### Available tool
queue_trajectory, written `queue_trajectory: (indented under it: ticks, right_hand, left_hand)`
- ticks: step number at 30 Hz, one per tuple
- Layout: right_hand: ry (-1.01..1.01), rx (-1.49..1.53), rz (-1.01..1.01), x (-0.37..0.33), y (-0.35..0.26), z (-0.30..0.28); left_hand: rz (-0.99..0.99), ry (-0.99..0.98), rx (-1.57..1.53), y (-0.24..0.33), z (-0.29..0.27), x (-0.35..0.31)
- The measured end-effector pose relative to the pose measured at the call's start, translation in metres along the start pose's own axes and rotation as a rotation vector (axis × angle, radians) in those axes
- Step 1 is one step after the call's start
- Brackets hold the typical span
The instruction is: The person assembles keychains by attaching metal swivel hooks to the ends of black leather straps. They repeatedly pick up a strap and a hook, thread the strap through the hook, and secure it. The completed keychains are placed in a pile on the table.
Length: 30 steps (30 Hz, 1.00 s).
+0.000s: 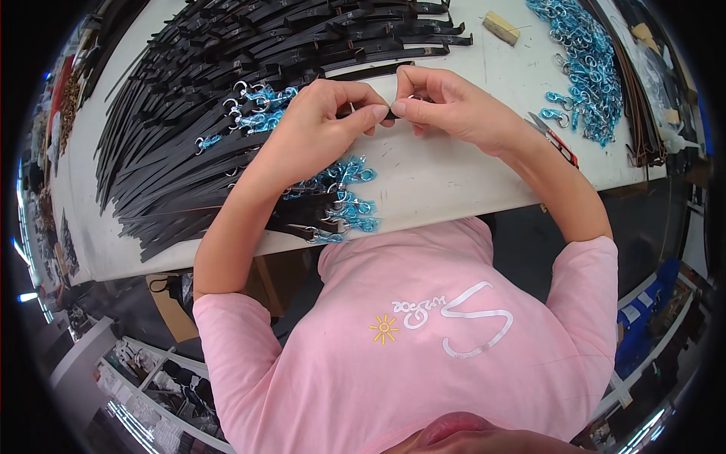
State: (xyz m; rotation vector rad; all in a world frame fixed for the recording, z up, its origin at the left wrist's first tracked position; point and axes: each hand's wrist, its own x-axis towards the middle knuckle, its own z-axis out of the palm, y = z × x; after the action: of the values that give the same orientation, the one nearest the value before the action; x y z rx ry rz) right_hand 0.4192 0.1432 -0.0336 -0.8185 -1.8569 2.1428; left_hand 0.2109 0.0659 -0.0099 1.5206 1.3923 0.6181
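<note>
Both my hands meet above the pale table, fingertips nearly touching. Between them is a black strap (pixel 391 116), mostly hidden, pinched by my left hand (pixel 318 125) and my right hand (pixel 454 110). A bit of metal shows at the right fingers, too small to make out. Left of my hands lies a wide pile of black straps (pixel 174 129). Snap hooks in blue film (pixel 261 106) are fixed to some straps under and behind my left wrist. More wrapped snap hooks (pixel 352 200) lie below my left forearm, close to the table's near edge.
On the right lies a heap of blue-wrapped snap hooks (pixel 586 72), with brown straps (pixel 635 113) beyond it. Scissors with red and black handles (pixel 563 147) lie by my right forearm. A small tan block (pixel 501 28) sits at the far side of the table (pixel 454 181).
</note>
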Motion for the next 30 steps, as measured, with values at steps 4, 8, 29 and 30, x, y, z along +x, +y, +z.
queue_trajectory:
  ticks: [4, 8, 29, 30]
  right_hand:
    - [0.023, 0.047, 0.043, 0.0, -0.004, -0.006]
    - [-0.001, -0.007, -0.057, -0.004, -0.006, -0.012]
    - [-0.012, 0.009, -0.057, -0.002, 0.004, -0.015]
    - [-0.007, 0.015, -0.051, -0.002, 0.004, -0.015]
  left_hand:
    - [-0.067, 0.008, -0.103, 0.007, -0.003, 0.004]
    - [-0.045, 0.008, -0.109, 0.006, -0.003, 0.003]
    - [0.03, 0.061, 0.114, 0.0, 0.006, 0.001]
    - [0.035, 0.061, 0.125, -0.001, 0.006, 0.001]
